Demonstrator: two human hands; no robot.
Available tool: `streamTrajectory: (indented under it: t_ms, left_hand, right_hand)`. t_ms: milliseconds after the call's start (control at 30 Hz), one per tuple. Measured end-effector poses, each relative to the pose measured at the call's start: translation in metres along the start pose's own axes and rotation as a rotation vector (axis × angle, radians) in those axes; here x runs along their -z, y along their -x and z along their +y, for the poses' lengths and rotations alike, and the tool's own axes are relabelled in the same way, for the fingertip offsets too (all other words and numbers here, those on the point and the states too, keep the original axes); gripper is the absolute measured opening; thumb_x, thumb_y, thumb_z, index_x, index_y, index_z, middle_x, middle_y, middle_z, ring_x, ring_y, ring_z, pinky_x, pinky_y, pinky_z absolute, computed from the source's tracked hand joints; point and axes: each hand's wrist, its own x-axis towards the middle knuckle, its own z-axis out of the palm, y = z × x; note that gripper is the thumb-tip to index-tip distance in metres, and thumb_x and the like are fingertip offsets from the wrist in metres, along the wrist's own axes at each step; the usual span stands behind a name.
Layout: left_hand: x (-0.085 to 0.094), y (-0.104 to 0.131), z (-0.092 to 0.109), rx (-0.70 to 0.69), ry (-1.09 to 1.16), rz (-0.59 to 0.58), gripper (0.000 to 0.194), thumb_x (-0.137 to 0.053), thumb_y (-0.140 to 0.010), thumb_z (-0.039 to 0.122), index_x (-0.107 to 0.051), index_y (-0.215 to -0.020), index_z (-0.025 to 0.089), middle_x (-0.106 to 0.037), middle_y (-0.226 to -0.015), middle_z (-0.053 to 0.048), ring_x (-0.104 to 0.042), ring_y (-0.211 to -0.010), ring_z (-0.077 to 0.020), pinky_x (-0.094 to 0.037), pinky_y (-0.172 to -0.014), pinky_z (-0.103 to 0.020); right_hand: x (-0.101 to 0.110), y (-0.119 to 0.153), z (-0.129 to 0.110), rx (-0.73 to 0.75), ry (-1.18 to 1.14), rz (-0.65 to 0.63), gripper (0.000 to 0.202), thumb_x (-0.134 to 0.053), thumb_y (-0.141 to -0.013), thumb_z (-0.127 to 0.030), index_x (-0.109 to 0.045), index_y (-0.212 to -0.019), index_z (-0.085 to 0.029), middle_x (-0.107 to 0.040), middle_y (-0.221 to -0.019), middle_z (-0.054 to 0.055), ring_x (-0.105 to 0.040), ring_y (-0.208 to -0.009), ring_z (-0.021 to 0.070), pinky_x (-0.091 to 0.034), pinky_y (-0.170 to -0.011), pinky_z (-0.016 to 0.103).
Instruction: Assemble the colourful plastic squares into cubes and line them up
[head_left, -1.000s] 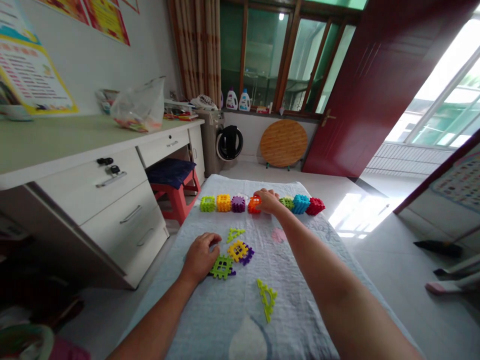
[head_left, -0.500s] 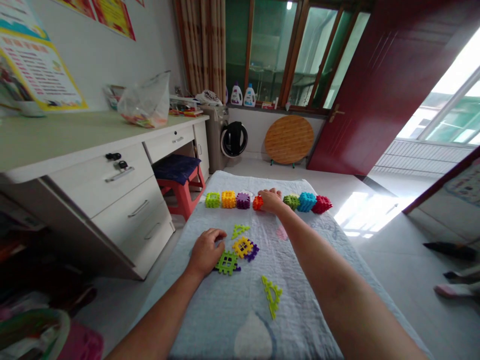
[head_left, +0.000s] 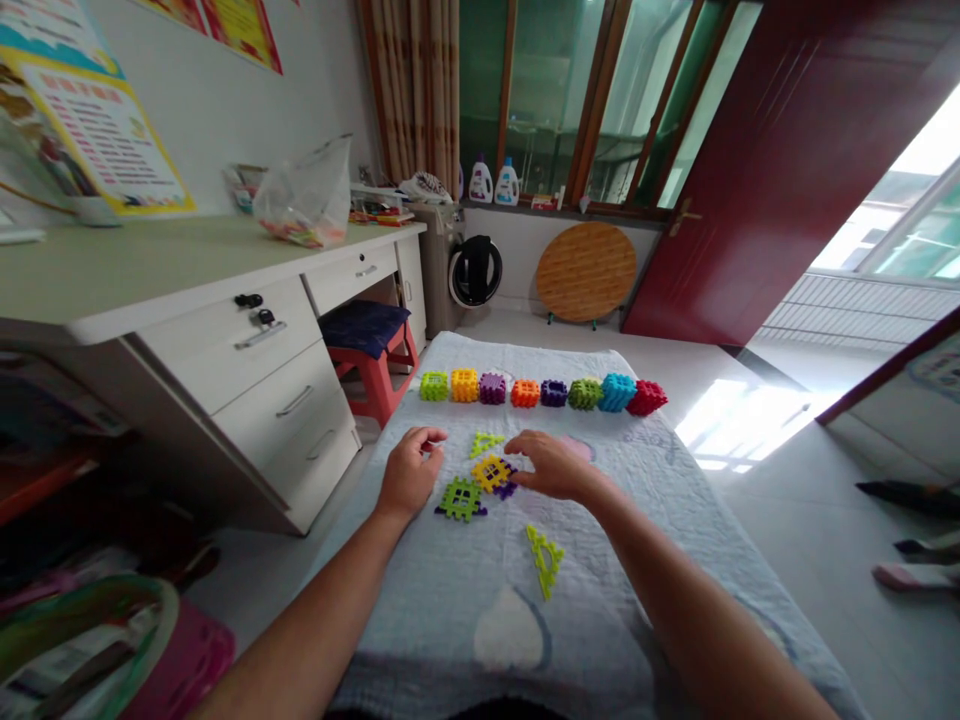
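My left hand is open above the cloth, left of the loose plastic building pieces, holding nothing. My right hand is also open, its fingertips beside a yellow square piece that overlaps a purple piece; whether they touch is hard to tell. A green square piece lies nearer me over another purple one. Two lime triangular pieces lie flat, one behind the yellow piece and another closer to me. Farther back, several cubes stand in a row, from a lime cube to a red cube.
A blue-grey patterned cloth covers the surface. On the left stands a white desk with a clear plastic bag on top, and a stool beside it. A pink bin is at lower left.
My right hand has come back from the row of cubes to the loose pieces. A dark purple cube now shows in the row, right of the orange one. My left hand stays near its place.
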Motion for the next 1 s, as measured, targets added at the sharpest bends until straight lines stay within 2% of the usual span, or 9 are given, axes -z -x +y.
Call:
streamTrajectory:
  t_ms: [133, 267, 433, 533, 600, 700, 800, 933, 1000]
  left_hand:
    - [0.0, 0.001, 0.001, 0.027, -0.004, -0.016, 0.021, -0.048, -0.076, 0.021, -0.063, -0.091, 0.018, -0.065, -0.092, -0.004, -0.059, -0.08, -0.0163, -0.049, -0.078, -0.029]
    - [-0.001, 0.001, 0.0, 0.021, -0.002, -0.011, 0.022, -0.048, -0.076, 0.021, -0.063, -0.091, 0.017, -0.066, -0.091, -0.004, -0.06, -0.078, -0.016, -0.049, -0.077, -0.029]
    - [-0.002, 0.0, -0.001, 0.025, -0.001, -0.019, 0.022, -0.048, -0.076, 0.021, -0.064, -0.09, 0.016, -0.066, -0.089, -0.004, -0.061, -0.077, -0.0162, -0.049, -0.076, -0.029]
    - [-0.002, 0.001, -0.003, 0.026, 0.013, -0.027, 0.022, -0.048, -0.076, 0.021, -0.064, -0.09, 0.016, -0.067, -0.088, -0.005, -0.061, -0.078, -0.0162, -0.049, -0.076, -0.029]
    - [-0.002, 0.001, -0.003, 0.029, 0.017, -0.039, 0.022, -0.048, -0.076, 0.022, -0.064, -0.091, 0.016, -0.067, -0.088, -0.004, -0.061, -0.078, -0.0161, -0.049, -0.076, -0.029]
    - [-0.001, 0.002, -0.002, 0.052, 0.02, -0.054, 0.023, -0.049, -0.076, 0.023, -0.064, -0.091, 0.017, -0.067, -0.088, -0.004, -0.06, -0.075, -0.0158, -0.049, -0.075, -0.029]
    - [-0.001, 0.002, 0.0, 0.061, 0.023, -0.065, 0.022, -0.049, -0.075, 0.023, -0.064, -0.091, 0.016, -0.067, -0.087, -0.004, -0.06, -0.074, -0.0156, -0.05, -0.075, -0.029]
    - [-0.003, 0.001, 0.0, 0.064, 0.022, -0.073, 0.021, -0.05, -0.074, 0.025, -0.063, -0.089, 0.017, -0.067, -0.086, -0.004, -0.061, -0.074, -0.0158, -0.05, -0.075, -0.029]
    - [-0.004, 0.001, -0.001, 0.064, 0.026, -0.074, 0.022, -0.05, -0.074, 0.026, -0.063, -0.089, 0.017, -0.067, -0.086, -0.004, -0.061, -0.074, -0.016, -0.05, -0.074, -0.029]
  right_hand:
    - [-0.008, 0.017, -0.029, 0.114, -0.021, 0.072, 0.045, -0.068, -0.076, -0.035, -0.058, -0.117, -0.021, -0.06, -0.117, 0.008, -0.049, -0.107, 0.0237, -0.035, -0.093, 0.038]
    - [-0.024, 0.013, -0.05, 0.146, 0.004, 0.139, 0.059, -0.068, -0.074, -0.05, -0.053, -0.125, -0.022, -0.057, -0.125, 0.008, -0.04, -0.117, 0.0289, -0.028, -0.098, 0.045]
    - [-0.038, 0.006, -0.053, 0.203, 0.024, 0.131, 0.035, -0.066, -0.078, -0.043, -0.062, -0.108, -0.025, -0.065, -0.11, 0.005, -0.044, -0.113, 0.0254, -0.024, -0.1, 0.044]
    - [-0.036, 0.008, -0.047, 0.211, -0.038, 0.206, 0.026, -0.062, -0.082, -0.041, -0.064, -0.102, -0.025, -0.065, -0.109, 0.003, -0.048, -0.108, 0.0222, -0.027, -0.099, 0.039]
    - [-0.032, 0.009, -0.037, 0.134, -0.118, 0.288, 0.024, -0.056, -0.086, -0.041, -0.063, -0.101, -0.023, -0.066, -0.107, 0.004, -0.051, -0.103, 0.0204, -0.032, -0.095, 0.034]
    - [-0.022, 0.012, -0.012, -0.104, -0.212, 0.4, 0.032, -0.035, -0.095, -0.038, -0.062, -0.095, -0.022, -0.067, -0.095, 0.004, -0.057, -0.09, 0.0171, -0.039, -0.082, 0.027]
    - [-0.014, 0.014, 0.021, -0.326, -0.19, 0.409, 0.047, -0.017, -0.098, -0.033, -0.059, -0.081, -0.02, -0.065, -0.078, 0.003, -0.058, -0.074, 0.0151, -0.039, -0.07, 0.024]
    - [-0.014, 0.016, 0.05, -0.492, -0.015, 0.267, 0.042, -0.024, -0.096, -0.036, -0.06, -0.08, -0.019, -0.064, -0.075, 0.006, -0.058, -0.074, 0.0185, -0.038, -0.068, 0.027]
    - [-0.016, 0.018, 0.056, -0.588, 0.08, 0.279, 0.035, -0.036, -0.092, -0.041, -0.061, -0.088, -0.018, -0.065, -0.084, 0.011, -0.058, -0.081, 0.0235, -0.038, -0.071, 0.031]
